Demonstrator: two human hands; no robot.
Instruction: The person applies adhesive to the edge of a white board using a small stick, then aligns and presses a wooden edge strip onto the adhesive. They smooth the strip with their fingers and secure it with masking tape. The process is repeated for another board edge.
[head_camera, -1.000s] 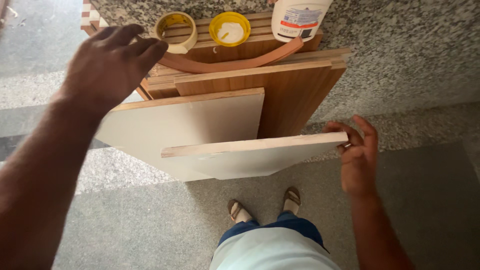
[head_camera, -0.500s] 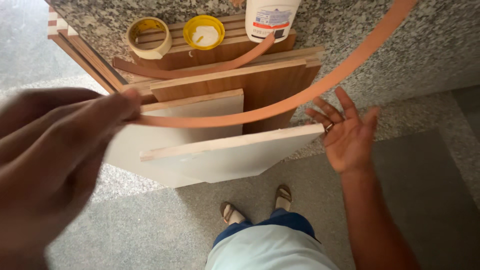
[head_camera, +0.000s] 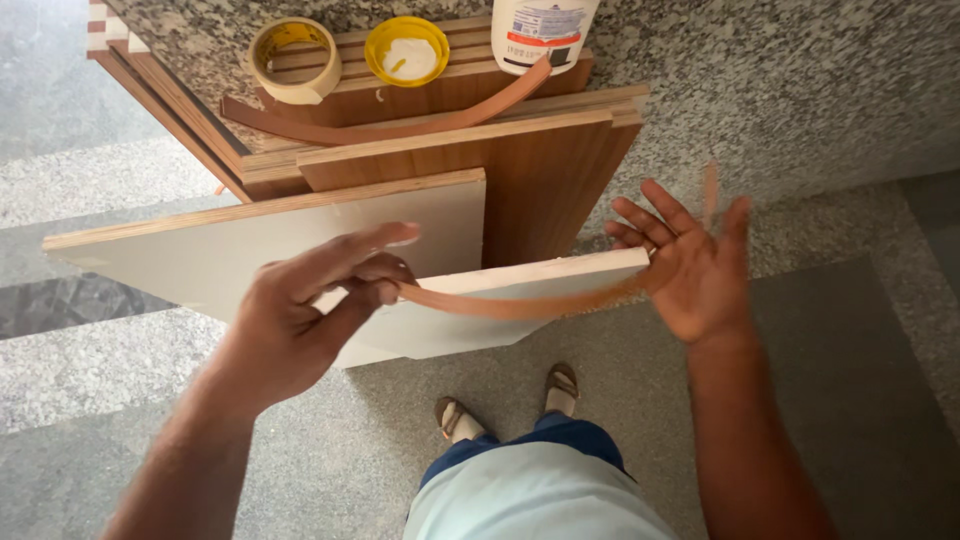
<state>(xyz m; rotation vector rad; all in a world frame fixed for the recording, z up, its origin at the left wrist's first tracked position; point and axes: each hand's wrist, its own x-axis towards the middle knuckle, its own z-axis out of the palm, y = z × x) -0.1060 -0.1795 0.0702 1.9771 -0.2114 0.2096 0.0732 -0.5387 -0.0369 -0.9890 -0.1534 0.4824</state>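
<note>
Now lower (sagging): brown strip (head_camera: 510, 305).

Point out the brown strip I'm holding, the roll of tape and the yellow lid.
brown strip (head_camera: 500, 305), head view, middle of its sagging span between the hands
roll of tape (head_camera: 293, 60), head view, front wall of the ring
yellow lid (head_camera: 407, 50), head view, white paste inside it

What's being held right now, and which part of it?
The left hand pinches one end of a thin brown edging strip; its other end runs across the open right hand.
</note>
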